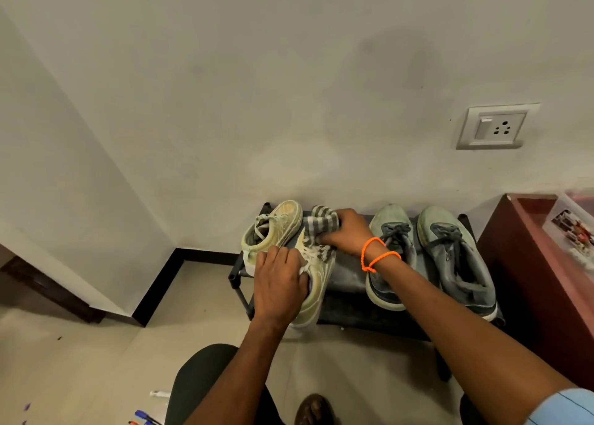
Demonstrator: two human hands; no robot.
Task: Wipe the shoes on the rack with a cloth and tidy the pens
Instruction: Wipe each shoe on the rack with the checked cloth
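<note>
I see a low black shoe rack [347,283] against the wall carrying two grey lace-up sneakers [427,257] on its right and two scuffed cream sneakers [289,231] on its left. My left hand [279,284] grips the nearer cream sneaker; my right hand [345,231] clutches a grey-and-white striped cloth [318,225] on its toe. Loose pens [146,416] on floor, bottom left.

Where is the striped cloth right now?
In the head view the striped cloth is gripped by the right hand on the toe of a cream shoe, left on the rack.
</note>
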